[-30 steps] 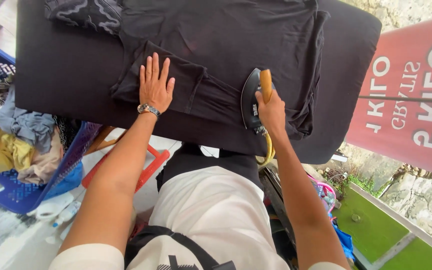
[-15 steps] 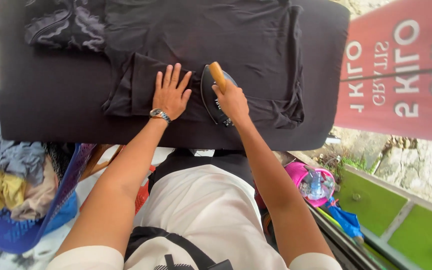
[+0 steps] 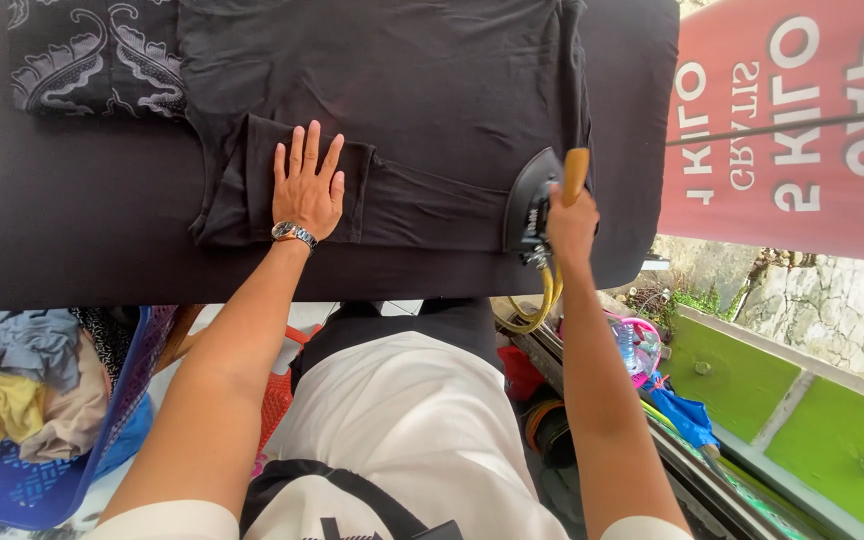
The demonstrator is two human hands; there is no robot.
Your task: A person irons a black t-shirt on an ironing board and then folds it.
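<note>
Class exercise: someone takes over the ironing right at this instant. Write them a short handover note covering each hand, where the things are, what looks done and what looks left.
Left hand: flat, fingers spread, pressing the folded sleeve of the black shirt on the dark ironing board.
Right hand: gripping the wooden handle of the iron, which sits on the shirt's lower right part near the board's edge; its yellow cord hangs down.
Done: shirt spread out, sleeve folded in.
Left: creases show across the middle of the shirt. A patterned black garment lies top left; more clothes wait in the blue basket.
</note>
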